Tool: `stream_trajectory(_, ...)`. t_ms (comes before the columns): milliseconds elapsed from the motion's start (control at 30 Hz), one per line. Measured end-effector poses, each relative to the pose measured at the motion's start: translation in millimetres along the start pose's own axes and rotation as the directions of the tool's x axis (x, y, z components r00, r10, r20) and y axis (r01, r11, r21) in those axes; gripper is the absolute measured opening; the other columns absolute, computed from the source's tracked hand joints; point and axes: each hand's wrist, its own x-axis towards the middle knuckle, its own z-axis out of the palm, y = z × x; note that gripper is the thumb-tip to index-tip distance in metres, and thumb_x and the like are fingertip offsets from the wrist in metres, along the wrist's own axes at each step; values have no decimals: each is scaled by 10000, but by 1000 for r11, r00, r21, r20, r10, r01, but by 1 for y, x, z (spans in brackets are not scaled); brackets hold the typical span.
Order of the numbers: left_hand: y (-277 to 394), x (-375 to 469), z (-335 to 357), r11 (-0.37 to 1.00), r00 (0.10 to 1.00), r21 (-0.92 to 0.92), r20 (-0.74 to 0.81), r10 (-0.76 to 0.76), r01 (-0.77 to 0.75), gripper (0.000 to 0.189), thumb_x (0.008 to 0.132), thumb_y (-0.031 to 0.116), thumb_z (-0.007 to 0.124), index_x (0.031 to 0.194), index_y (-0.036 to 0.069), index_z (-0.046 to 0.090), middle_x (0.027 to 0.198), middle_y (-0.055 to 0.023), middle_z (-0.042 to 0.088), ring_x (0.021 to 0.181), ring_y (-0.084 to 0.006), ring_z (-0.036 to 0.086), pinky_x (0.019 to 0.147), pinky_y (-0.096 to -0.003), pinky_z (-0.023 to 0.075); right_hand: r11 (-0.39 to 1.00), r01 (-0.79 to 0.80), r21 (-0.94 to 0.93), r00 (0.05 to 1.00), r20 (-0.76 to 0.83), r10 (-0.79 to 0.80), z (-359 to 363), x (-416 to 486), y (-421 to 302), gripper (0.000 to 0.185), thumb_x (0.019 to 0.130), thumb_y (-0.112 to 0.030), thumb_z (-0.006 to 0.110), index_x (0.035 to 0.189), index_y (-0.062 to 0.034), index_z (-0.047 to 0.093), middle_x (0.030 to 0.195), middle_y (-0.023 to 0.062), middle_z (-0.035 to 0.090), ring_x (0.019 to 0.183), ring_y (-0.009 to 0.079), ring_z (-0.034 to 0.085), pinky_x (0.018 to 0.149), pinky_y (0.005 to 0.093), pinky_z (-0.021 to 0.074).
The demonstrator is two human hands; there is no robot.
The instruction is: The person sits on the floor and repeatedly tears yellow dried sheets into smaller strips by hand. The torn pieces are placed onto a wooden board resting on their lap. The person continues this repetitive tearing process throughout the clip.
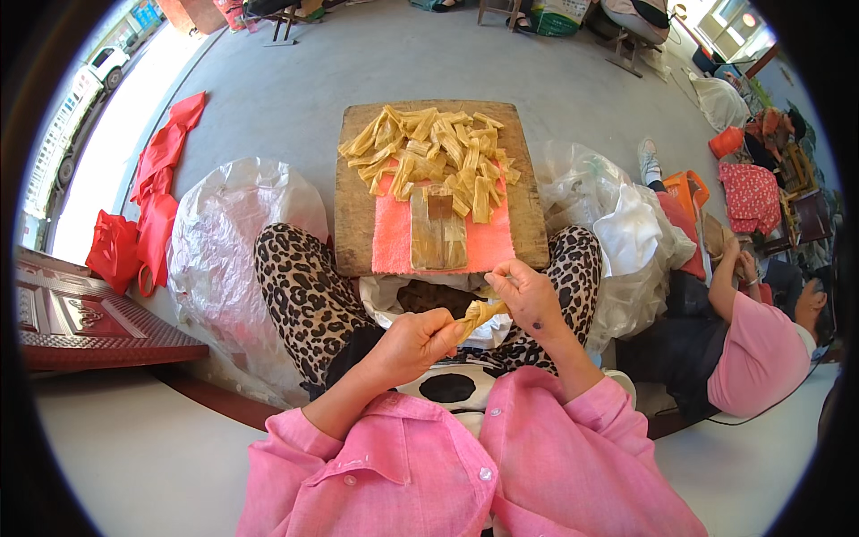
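Between my left hand [426, 335] and my right hand [527, 295] is a twisted strip of dried yellowish plant leaf [480, 317], gripped at both ends just above my lap. Beyond it stands a worn wooden board [356, 221] with a pink towel [396, 235] on it. A flat rectangular block [438, 238], seemingly wood, lies on the towel's near part, with a darker brown patch at its top. Many folded yellowish strips [436, 144] are heaped over the board's far half and the towel's far edge. Below the board's near edge, a white bag [379, 302] holds dark brown material.
Large clear plastic bags flank my knees, one at left [248, 255] and one at right [584, 181]. Red bags [158, 194] lie farther left by the doorway. A person in a pink top [758, 356] sits close at my right. An orange bag [688, 191] stands beyond.
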Motion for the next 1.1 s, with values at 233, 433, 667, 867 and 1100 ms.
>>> stream_trajectory(233,-18,20,-8,782,968,-572,182,-171,246,254,946,303,495,987,53,484,854,-72,608,713,-123,583,629,-244,501,993,91,-74,996,4,-91,14,-6,-7,199,853,-251,619,904,-60,597,642,81,601,542,174,584,505,292,438)
stream_trajectory(433,-30,24,-2,713,961,-646,214,-176,275,132,876,138,579,848,100,456,714,-59,568,595,-117,542,533,-232,454,989,117,-88,993,42,-113,22,-11,-13,166,847,-237,619,909,-84,599,668,98,613,571,225,618,516,311,457)
stream_trajectory(667,-15,11,-6,439,934,-826,288,-211,354,129,839,75,580,821,95,453,676,-42,536,569,-116,526,514,-223,442,960,247,-130,968,-6,-250,19,-2,-5,185,857,-236,618,911,-60,606,635,100,605,540,175,592,509,280,450)
stream_trajectory(867,-11,20,-34,998,999,-14,5,-54,54,104,857,108,591,877,59,501,714,-22,577,648,-77,552,548,-235,428,1000,-17,12,818,575,7,-5,23,-12,260,865,-286,592,972,-49,602,729,97,633,614,190,589,575,286,452)
stream_trajectory(1100,-26,69,-58,558,786,806,-211,581,-196,133,750,68,596,883,76,585,842,-87,586,854,-289,540,784,-392,413,952,208,-225,973,146,-178,21,58,1,154,868,-223,546,967,-112,506,790,140,618,720,336,607,623,412,467)
